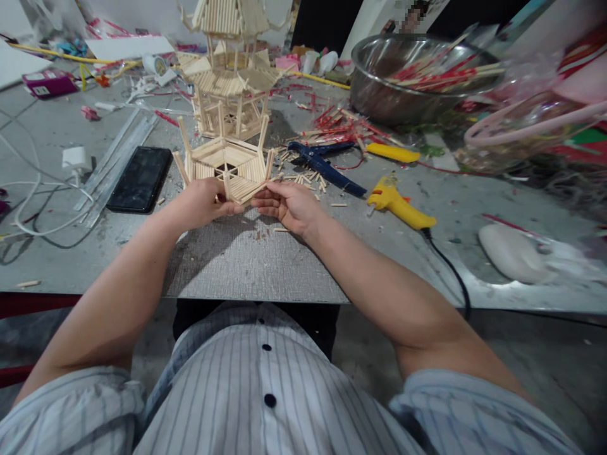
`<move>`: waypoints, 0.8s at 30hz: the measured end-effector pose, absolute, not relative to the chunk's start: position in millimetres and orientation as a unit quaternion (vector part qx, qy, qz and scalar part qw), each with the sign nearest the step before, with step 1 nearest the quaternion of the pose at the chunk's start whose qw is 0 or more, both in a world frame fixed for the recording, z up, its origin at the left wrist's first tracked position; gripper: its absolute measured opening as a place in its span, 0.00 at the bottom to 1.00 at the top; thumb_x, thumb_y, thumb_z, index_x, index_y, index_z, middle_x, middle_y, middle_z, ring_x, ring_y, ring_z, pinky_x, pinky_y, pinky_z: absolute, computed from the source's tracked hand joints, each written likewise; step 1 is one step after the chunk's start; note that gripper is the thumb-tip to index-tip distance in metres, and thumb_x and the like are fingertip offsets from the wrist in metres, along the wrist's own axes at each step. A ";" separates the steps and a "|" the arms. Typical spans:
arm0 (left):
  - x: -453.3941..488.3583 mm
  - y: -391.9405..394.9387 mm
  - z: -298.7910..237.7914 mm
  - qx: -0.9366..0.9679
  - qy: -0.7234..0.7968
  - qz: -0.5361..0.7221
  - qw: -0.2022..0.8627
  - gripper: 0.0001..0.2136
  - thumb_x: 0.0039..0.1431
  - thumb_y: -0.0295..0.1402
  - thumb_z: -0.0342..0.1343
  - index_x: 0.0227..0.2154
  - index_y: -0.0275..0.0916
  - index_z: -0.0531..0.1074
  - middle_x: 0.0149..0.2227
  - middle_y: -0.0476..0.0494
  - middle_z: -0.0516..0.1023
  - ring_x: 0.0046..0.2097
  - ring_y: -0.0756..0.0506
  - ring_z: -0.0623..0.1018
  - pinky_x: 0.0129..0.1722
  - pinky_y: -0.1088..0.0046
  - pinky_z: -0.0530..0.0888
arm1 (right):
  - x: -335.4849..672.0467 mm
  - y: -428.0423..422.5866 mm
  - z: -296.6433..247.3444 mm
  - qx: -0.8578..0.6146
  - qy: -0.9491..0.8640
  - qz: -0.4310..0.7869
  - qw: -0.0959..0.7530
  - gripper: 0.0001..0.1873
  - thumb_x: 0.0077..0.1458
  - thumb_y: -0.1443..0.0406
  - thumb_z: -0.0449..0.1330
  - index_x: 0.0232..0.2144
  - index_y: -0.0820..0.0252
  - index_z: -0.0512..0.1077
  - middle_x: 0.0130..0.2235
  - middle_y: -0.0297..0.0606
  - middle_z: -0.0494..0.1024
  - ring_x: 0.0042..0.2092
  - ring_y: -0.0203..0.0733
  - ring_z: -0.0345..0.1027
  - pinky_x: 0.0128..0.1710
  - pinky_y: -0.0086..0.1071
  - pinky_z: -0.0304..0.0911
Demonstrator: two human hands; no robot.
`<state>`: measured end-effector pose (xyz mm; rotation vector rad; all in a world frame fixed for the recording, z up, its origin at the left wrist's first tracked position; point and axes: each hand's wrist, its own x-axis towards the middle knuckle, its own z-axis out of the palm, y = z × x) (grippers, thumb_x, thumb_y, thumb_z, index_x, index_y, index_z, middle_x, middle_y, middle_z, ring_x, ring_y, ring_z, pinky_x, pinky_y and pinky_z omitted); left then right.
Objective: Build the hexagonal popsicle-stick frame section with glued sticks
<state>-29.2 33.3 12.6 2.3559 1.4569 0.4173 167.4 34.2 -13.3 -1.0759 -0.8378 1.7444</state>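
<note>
Both my hands are at the near edge of a hexagonal wooden-stick frame (246,151), with posts rising from its corners and a spoked opening in its middle. My left hand (208,201) has its fingers closed on the near left side. On the near right side, my right hand (287,205) pinches the edge between thumb and fingers. Right behind the frame stands a tiered stick pagoda (230,82) with slatted roofs. Cut stick pieces (308,178) lie scattered to the right of the frame.
A black phone (140,179) lies on the left. To the right are blue cutters (327,167), a yellow utility knife (392,153) and a yellow glue gun (401,202) with its cord. A steel bowl (379,95) with red-wrapped sticks stands behind, and a white stone-like object (509,253) lies far right.
</note>
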 end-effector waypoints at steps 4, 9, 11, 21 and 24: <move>-27.3 31.1 19.1 0.818 0.534 0.125 0.171 0.13 0.48 0.43 0.59 0.29 0.38 0.75 0.27 0.44 0.77 0.30 0.48 0.74 0.30 0.74 0.65 | 166.9 34.3 -12.9 -0.435 -0.335 0.706 0.448 0.12 0.61 0.70 0.51 0.27 0.63 0.69 0.23 0.36 0.77 0.25 0.33 0.74 0.24 0.24 0.69; -32.1 15.3 35.2 0.797 0.596 0.039 0.089 0.20 0.51 0.50 0.57 0.35 0.36 0.76 0.31 0.38 0.78 0.35 0.41 0.76 0.33 0.69 0.67 | 167.2 34.7 -13.1 -0.432 -0.333 0.705 0.453 0.13 0.62 0.70 0.50 0.26 0.63 0.69 0.22 0.35 0.77 0.24 0.32 0.73 0.23 0.23 0.69; -34.7 1.9 46.2 0.786 0.617 0.028 0.030 0.23 0.54 0.50 0.53 0.38 0.33 0.75 0.34 0.33 0.78 0.38 0.37 0.76 0.35 0.65 0.68 | 167.2 34.7 -13.5 -0.431 -0.338 0.705 0.451 0.13 0.63 0.70 0.50 0.26 0.64 0.69 0.22 0.35 0.77 0.24 0.32 0.73 0.23 0.22 0.69; 24.0 -4.5 56.5 0.801 0.543 0.247 0.052 0.10 0.57 0.33 0.51 0.34 0.36 0.78 0.35 0.40 0.78 0.35 0.46 0.75 0.39 0.70 0.70 | 163.5 18.0 -7.1 -0.425 -0.412 0.638 0.493 0.09 0.61 0.69 0.53 0.27 0.59 0.65 0.23 0.28 0.76 0.22 0.30 0.72 0.22 0.22 0.67; 37.6 15.7 40.2 0.788 0.550 0.260 0.095 0.11 0.55 0.33 0.53 0.35 0.36 0.79 0.36 0.40 0.79 0.34 0.47 0.75 0.37 0.70 0.70 | 165.9 16.2 -5.9 -0.417 -0.436 0.616 0.507 0.09 0.58 0.66 0.57 0.26 0.58 0.64 0.22 0.26 0.75 0.22 0.29 0.71 0.23 0.22 0.67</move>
